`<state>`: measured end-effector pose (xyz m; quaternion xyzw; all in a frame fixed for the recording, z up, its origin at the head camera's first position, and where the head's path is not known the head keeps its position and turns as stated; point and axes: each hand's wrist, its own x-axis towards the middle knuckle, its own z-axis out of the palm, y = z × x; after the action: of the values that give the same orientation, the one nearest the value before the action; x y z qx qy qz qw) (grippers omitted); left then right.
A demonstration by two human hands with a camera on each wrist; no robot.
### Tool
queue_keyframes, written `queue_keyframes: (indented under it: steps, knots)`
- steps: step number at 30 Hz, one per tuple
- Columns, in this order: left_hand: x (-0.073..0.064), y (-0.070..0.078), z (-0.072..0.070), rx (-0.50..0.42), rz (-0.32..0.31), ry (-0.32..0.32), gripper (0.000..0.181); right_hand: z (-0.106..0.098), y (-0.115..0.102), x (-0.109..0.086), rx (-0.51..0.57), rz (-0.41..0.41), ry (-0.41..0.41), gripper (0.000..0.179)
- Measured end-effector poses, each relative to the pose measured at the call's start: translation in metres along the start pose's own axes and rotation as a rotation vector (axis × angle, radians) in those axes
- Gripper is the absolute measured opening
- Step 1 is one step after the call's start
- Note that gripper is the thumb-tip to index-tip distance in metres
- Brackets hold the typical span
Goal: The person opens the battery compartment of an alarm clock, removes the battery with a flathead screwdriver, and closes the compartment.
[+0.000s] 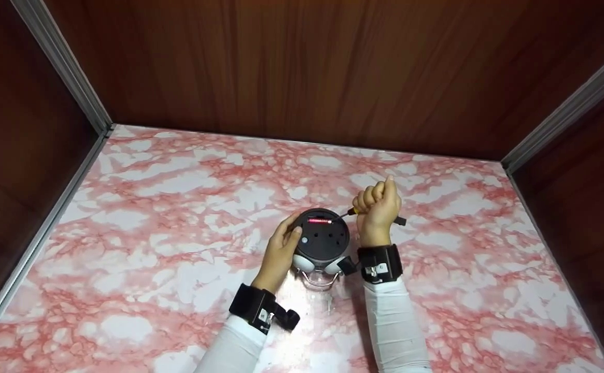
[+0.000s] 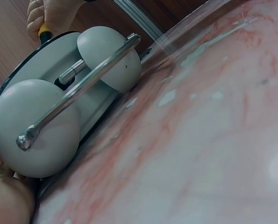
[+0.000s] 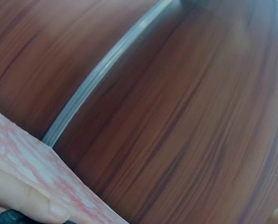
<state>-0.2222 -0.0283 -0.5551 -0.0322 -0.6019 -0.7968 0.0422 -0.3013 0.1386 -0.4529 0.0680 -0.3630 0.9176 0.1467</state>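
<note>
A twin-bell alarm clock stands with its black back towards the head camera, its two white bells and metal carrying handle on the near side. My left hand grips its left edge, thumb on the back. In the clock's battery slot lies a red battery. My right hand is wrapped round the yellow-and-black handle of a screwdriver, whose thin shaft reaches left to the battery's right end. Only fingers and a dark handle end show in the right wrist view.
The clock is on a table with a red-and-white marbled top. Dark wood-grain panels rise at the back and both sides, joined by grey metal strips at the corners. Black camera straps circle both wrists.
</note>
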Motion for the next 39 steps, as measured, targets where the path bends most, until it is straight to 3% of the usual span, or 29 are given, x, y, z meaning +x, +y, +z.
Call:
queue_keyframes:
  steps: [8, 18, 39]
  knots:
    - [0.0009, -0.0006, -0.0001, -0.011, 0.003, 0.002, 0.049, -0.0003, -0.0006, 0.0007, 0.025, -0.001, 0.067, 0.058]
    - [0.0009, -0.0005, 0.0003, -0.025, 0.014, 0.007, 0.049, 0.0002, -0.0002, 0.0001, 0.044, -0.009, 0.092, 0.059]
    - [0.0015, -0.0019, -0.0009, 0.051, 0.021, 0.024, 0.050, 0.0015, 0.0009, -0.0032, 0.026, -0.034, 0.114, 0.057]
